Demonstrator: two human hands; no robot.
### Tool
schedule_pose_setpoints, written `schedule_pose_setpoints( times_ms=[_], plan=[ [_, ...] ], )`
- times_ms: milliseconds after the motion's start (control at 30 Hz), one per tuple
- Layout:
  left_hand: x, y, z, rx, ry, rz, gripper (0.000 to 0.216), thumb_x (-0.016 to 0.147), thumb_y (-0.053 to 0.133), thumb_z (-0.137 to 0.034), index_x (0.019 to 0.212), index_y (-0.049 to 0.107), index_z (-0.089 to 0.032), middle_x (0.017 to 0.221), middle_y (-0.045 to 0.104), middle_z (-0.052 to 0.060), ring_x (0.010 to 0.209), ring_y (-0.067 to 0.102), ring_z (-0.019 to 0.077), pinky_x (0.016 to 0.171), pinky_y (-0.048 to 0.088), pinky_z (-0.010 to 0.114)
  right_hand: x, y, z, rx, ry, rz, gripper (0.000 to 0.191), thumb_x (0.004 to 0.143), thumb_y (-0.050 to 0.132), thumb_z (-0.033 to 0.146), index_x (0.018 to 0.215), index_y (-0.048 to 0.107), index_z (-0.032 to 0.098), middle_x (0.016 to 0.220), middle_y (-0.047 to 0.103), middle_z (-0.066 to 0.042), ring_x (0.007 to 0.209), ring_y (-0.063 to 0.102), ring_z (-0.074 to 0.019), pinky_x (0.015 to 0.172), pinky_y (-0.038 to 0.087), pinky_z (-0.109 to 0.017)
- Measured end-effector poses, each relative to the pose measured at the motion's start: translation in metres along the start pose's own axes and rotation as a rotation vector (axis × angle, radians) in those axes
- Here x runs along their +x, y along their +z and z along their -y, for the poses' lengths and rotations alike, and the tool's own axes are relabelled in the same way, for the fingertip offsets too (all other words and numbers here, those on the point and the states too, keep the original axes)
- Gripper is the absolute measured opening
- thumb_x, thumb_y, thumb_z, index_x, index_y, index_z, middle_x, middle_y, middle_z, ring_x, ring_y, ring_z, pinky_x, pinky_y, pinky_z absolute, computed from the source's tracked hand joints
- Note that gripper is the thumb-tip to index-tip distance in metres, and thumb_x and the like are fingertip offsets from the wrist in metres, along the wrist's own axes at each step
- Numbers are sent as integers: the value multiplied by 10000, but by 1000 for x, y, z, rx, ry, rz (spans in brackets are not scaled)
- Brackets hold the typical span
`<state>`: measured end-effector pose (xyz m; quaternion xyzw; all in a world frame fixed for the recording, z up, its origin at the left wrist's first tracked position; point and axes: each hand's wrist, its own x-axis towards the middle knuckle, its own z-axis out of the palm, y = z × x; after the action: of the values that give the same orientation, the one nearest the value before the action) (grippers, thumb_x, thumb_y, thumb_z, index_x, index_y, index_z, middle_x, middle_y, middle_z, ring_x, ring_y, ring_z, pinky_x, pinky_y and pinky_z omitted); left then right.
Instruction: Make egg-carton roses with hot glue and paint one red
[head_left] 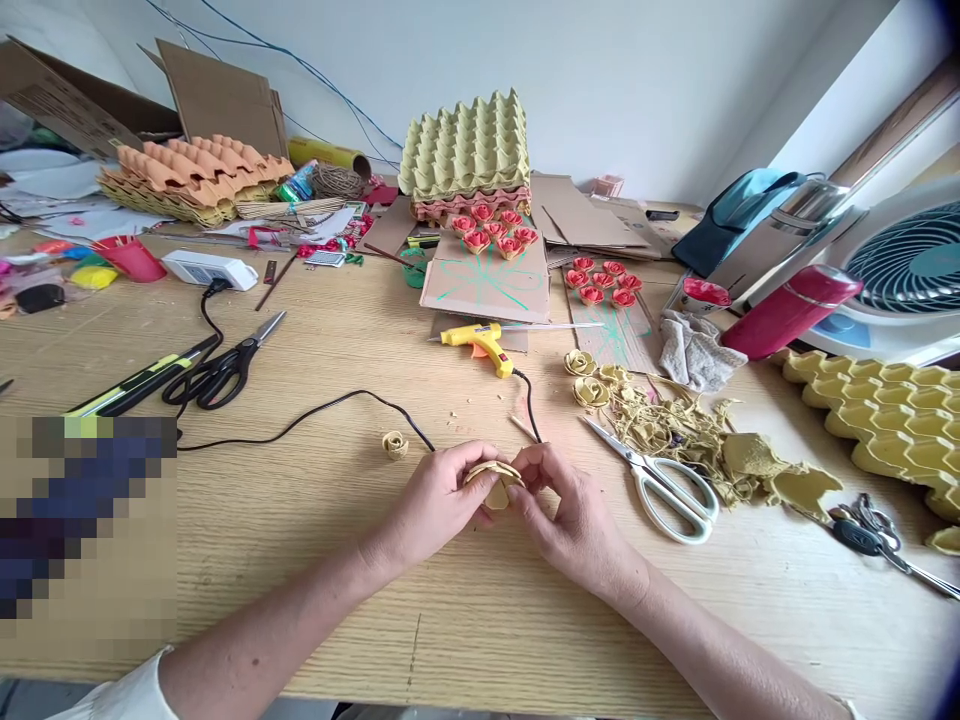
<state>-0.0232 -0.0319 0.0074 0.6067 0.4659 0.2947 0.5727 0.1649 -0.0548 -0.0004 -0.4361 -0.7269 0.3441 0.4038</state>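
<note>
Both hands meet over the front middle of the table, pinching one tan piece of egg-carton pulp point(495, 480) shaped like petals. My left hand point(435, 500) grips its left edge between thumb and fingers. On the opposite edge, my right hand point(566, 510) pinches it with thumb and forefinger. Just left of the hands lies a small rolled tan rosebud point(394, 445). Beyond them rests a yellow hot glue gun point(480, 342) with a glue stick in its back. Several finished tan paper roses point(591, 391) sit to the right, beside pulp scraps point(667, 425).
White-handled scissors point(671, 490) lie right of my hands; black scissors point(225, 370) lie left. A black cord point(300, 428) crosses the table to a power strip point(210, 270). Red roses point(495, 232) on cardboard and stacked egg trays point(465, 150) stand behind. A red bottle point(791, 310) leans right.
</note>
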Motion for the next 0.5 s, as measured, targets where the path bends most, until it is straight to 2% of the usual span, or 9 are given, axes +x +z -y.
schedule_pose_setpoints(
  times_ms=[67, 167, 300, 400, 500],
  plan=[
    [1, -1, 1, -55, 11, -5, 209, 922, 594, -344, 980, 705, -177, 964, 709, 40, 735, 689, 172, 568, 626, 253, -1, 1, -1, 16, -2, 14, 50, 981, 597, 218, 985, 550, 234, 784, 653, 2, 657, 610, -145, 596, 517, -245],
    [3, -4, 1, -57, -9, -17, 191, 895, 602, -318, 939, 715, -170, 880, 701, 31, 652, 687, 158, 515, 596, 234, -4, 0, -2, 0, -28, 25, 87, 1010, 604, 303, 1028, 570, 225, 812, 677, -17, 701, 637, -161, 648, 545, -268],
    [7, -10, 0, -14, -38, -50, 149, 848, 583, -261, 913, 683, -172, 744, 656, -10, 518, 638, 124, 422, 530, 201, 5, -16, -6, -137, -47, -57, 110, 1017, 585, 310, 1066, 581, 212, 813, 680, -18, 713, 654, -165, 677, 559, -276],
    [10, -19, -4, 12, -31, -114, 115, 812, 564, -218, 880, 649, -181, 664, 592, -49, 465, 570, 97, 389, 498, 177, 36, -32, -8, -331, -8, -62, 127, 1002, 593, 281, 1100, 600, 200, 835, 696, -20, 732, 679, -167, 724, 570, -285],
    [12, -27, -6, 14, -16, -137, 88, 793, 560, -183, 844, 632, -189, 643, 571, -64, 455, 541, 76, 414, 511, 162, 86, -34, -13, -521, 118, -37, 179, 987, 603, 239, 1154, 621, 178, 990, 731, -74, 882, 720, -198, 806, 572, -314]
  ],
)
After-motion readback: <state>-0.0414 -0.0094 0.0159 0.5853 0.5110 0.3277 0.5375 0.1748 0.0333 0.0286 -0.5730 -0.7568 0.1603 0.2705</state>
